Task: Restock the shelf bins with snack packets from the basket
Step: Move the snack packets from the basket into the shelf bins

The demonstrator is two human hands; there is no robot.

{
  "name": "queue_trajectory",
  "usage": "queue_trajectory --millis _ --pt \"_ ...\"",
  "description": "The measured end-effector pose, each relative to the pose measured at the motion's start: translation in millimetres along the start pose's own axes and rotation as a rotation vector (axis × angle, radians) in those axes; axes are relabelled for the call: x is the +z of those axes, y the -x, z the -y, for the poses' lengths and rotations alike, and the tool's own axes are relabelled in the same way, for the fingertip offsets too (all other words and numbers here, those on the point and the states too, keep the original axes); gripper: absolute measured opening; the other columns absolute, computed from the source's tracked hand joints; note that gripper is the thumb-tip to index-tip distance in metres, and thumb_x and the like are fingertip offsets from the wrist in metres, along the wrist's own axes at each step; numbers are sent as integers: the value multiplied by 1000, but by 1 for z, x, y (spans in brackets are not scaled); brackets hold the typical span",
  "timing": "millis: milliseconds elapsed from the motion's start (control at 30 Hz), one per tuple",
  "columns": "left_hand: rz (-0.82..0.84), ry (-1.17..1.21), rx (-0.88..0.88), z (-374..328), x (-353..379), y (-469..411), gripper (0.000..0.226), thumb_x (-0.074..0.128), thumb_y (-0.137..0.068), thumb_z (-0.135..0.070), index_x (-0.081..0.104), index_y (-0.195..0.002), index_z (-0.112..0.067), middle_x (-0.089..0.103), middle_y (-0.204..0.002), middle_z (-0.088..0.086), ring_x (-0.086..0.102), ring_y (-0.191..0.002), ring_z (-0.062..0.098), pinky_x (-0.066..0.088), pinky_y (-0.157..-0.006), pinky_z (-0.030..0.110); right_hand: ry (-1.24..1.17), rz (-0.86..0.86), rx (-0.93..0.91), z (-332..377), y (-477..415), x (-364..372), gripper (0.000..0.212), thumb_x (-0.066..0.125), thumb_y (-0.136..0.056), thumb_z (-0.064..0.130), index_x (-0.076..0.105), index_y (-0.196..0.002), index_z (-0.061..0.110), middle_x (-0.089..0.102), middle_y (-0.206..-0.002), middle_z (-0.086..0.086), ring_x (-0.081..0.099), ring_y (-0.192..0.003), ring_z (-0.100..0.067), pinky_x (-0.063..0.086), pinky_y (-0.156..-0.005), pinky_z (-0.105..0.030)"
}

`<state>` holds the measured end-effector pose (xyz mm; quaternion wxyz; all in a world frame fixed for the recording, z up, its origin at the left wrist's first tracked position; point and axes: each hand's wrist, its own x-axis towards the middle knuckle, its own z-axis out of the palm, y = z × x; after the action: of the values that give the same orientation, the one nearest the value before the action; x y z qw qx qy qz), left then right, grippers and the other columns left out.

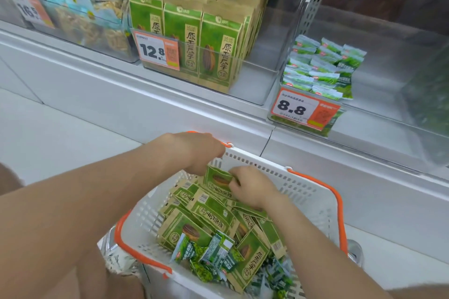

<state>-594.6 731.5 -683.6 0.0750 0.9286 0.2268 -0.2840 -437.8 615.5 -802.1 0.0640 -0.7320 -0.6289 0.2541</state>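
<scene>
Between both hands, one green seed packet (218,178) stands at the basket's (303,192) twelve o'clock end; left hand (194,153) pinches its ten o'clock corner, right hand (250,187) grips its three o'clock edge.

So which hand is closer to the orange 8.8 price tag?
Right. The right hand is in the white plastic basket, below the tag; the left hand is farther left.

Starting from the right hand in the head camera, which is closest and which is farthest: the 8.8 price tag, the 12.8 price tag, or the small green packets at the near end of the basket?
From the right hand:
1. Small green packets, just below it in the basket's near end.
2. 8.8 price tag, up to the right on the shelf bin.
3. 12.8 price tag, farther up to the left, in front of the sunflower seed packets.
</scene>
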Motion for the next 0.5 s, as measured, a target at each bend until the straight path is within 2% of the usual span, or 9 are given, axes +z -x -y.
queue_trajectory --millis 100,167,233,267,300,367,400,467,500 --pt "-33 123 -29 9 -7 8 84 91 -79 -30 45 -149 -27 57 -142 -2 56 -127 24 50 -101 39 -4 -84 -116 35 14 -50 17 52 -81 28 58 -69 18 54 -54 -1 55 -55 -17 48 -53 -33" --pt "-88 219 -8 14 -13 16 71 98 -67 -34 62 -127 -30 68 -123 -8 62 -112 19 51 -92 34 -24 -170 -184 59 25 -82 17 54 -79 34 69 -79 25 59 -54 -1 56 -56 -14 52 -57 -33" --pt "-189 334 35 19 -18 23 45 100 -62 -36 70 -95 -32 74 -93 -12 67 -90 16 52 -78 31 -51 -285 -214 75 35 -112 21 59 -79 41 75 -92 34 64 -59 9 58 -61 -9 54 -63 -32" --pt "-223 430 64 21 -20 28 37 100 -64 -35 72 -88 -31 75 -85 -13 69 -83 14 53 -76 30 -80 -367 -220 80 40 -124 20 63 -81 44 75 -96 36 64 -60 15 57 -62 -6 53 -65 -30" --pt "-240 564 98 23 -21 31 31 98 -68 -32 75 -88 -28 77 -84 -11 72 -82 13 56 -79 32 -145 -464 -219 83 46 -136 20 69 -83 45 75 -100 36 64 -60 18 58 -61 -4 52 -65 -29" --pt "-271 890 166 22 -28 42 24 92 -79 -22 79 -98 -18 81 -94 -3 76 -90 18 60 -87 39 -411 -645 -204 85 55 -157 23 79 -84 39 73 -106 34 70 -64 12 66 -61 -5 54 -66 -28" --pt "-298 1036 179 19 -32 47 23 88 -84 -18 78 -103 -14 81 -99 2 77 -94 21 61 -87 40 -553 -699 -191 84 58 -163 26 82 -85 35 72 -109 33 72 -67 8 70 -64 -8 56 -66 -29" --pt "-356 1236 180 12 -41 54 20 82 -89 -14 77 -108 -13 81 -104 6 77 -95 22 61 -78 33 -743 -713 -144 79 59 -172 30 82 -87 34 70 -113 27 76 -74 3 75 -70 -15 62 -70 -35" --pt "-374 1281 181 8 -44 56 19 81 -90 -13 77 -109 -13 81 -104 7 78 -95 22 61 -77 31 -782 -701 -120 78 59 -175 29 81 -88 37 71 -112 22 78 -76 0 77 -74 -20 64 -74 -43"
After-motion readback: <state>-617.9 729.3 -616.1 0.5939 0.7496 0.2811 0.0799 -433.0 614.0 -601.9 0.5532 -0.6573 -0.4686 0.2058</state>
